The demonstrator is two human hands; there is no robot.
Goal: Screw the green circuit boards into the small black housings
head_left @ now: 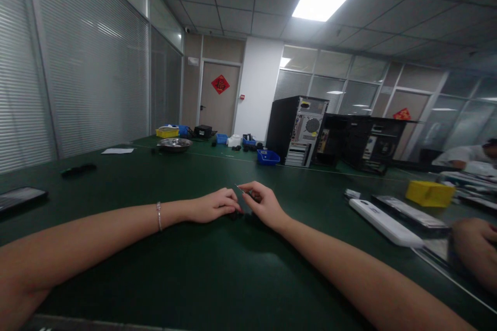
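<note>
My left hand (215, 206) rests on the dark green table (186, 274), its fingers closed over a small dark piece (235, 214) that they mostly cover. Close beside it on the right, my right hand (266, 206) pinches a slim tool with a thin metal tip (240, 189). The tip points up and to the left, above the left fingertips. Most of the tool is hidden in the palm, so its exact kind does not show.
Computer cases (297, 132) stand at the back right, behind a blue bin (267, 157). A metal dish (175, 145) sits back left. At right lie a white power bank-like block (384, 221), a yellow box (430, 194) and another person's hand (476, 251). A phone (21, 199) lies left.
</note>
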